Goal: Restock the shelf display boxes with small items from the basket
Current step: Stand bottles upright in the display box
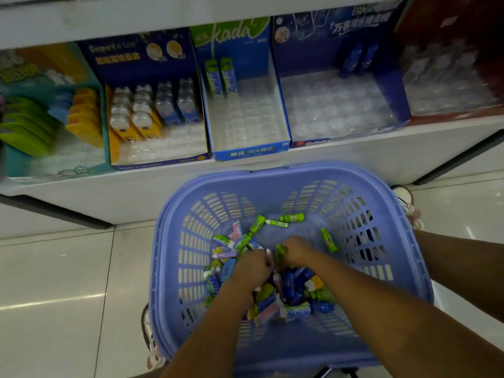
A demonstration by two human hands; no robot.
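While the curled fingers of the right hand (pixel 297 252) are pinching a small green bottle-shaped item (pixel 281 253), the left hand (pixel 251 266) is digging fingers-down; I cannot tell its grip. Both are working the pile of small packets (pixel 294 287) inside the lilac slotted plastic basket (pixel 272 174). Gathering matching green pieces before lifting toward the nearly bare blue-and-green cardboard display box (pixel 246 154) at 12 o'clock is looking wisest.

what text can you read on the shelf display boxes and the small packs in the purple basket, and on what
"kada": header of the green and blue cardboard display box
"kada": two green and blue packs standing in it
"解压 开关橡皮": that box's blue front lip
"30": round badge on the dark blue cardboard box
Too blurred to read: other box headers, packs in the purple plastic basket
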